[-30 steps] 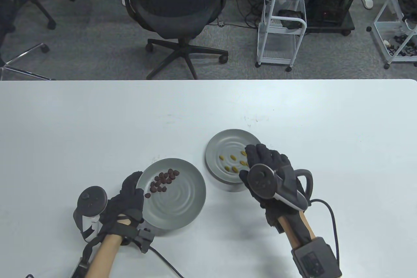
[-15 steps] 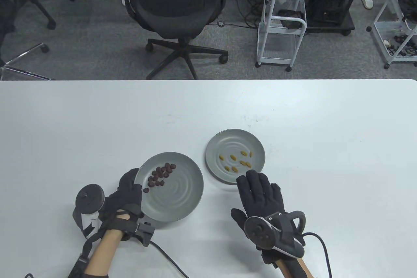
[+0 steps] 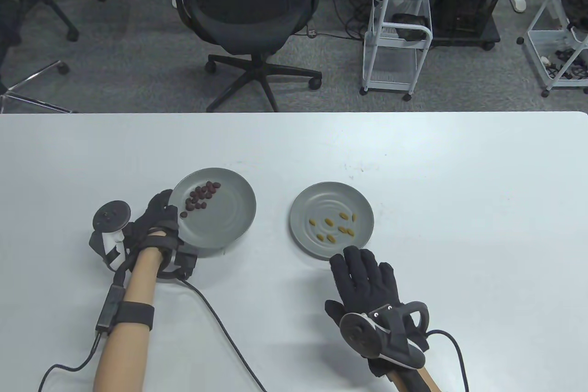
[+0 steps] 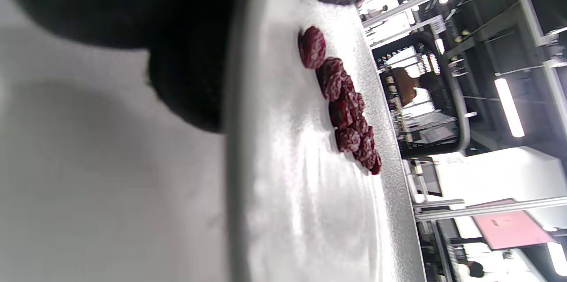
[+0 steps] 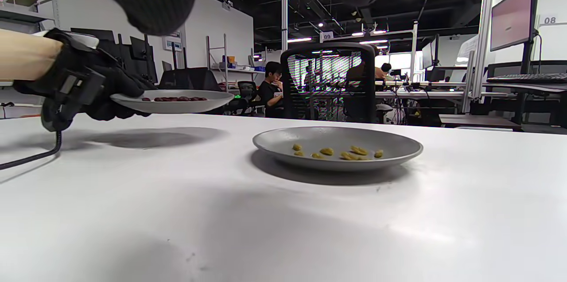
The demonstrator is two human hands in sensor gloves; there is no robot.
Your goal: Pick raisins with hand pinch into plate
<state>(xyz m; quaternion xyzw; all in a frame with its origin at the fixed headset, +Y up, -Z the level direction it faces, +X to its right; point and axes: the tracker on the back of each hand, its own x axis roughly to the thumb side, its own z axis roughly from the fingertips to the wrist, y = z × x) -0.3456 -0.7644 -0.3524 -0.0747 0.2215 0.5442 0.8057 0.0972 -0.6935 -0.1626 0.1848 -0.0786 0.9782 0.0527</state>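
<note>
A grey plate (image 3: pixel 229 217) with several dark red raisins (image 3: pixel 200 196) is held above the table by my left hand (image 3: pixel 158 222), which grips its left rim. In the left wrist view the raisins (image 4: pixel 347 109) lie in a row on the plate (image 4: pixel 274 184). A second grey plate (image 3: pixel 363 215) holding several yellow raisins (image 3: pixel 331 226) sits on the table at centre. My right hand (image 3: pixel 365 275) lies flat, fingers spread, empty, just in front of that plate. The right wrist view shows the yellow raisins (image 5: pixel 339 151) and the raised plate (image 5: pixel 172 100).
The white table (image 3: pixel 459 180) stretches far to the right and back. Cables (image 3: pixel 216 309) trail from both wrists toward the front edge. An office chair (image 3: pixel 248 10) and a white cart (image 3: pixel 397 38) stand beyond the table's far edge.
My left hand has carried the dark-raisin plate up and to the left, away from me. My right hand has pulled back off the yellow-raisin plate and now lies flat in front of it.
</note>
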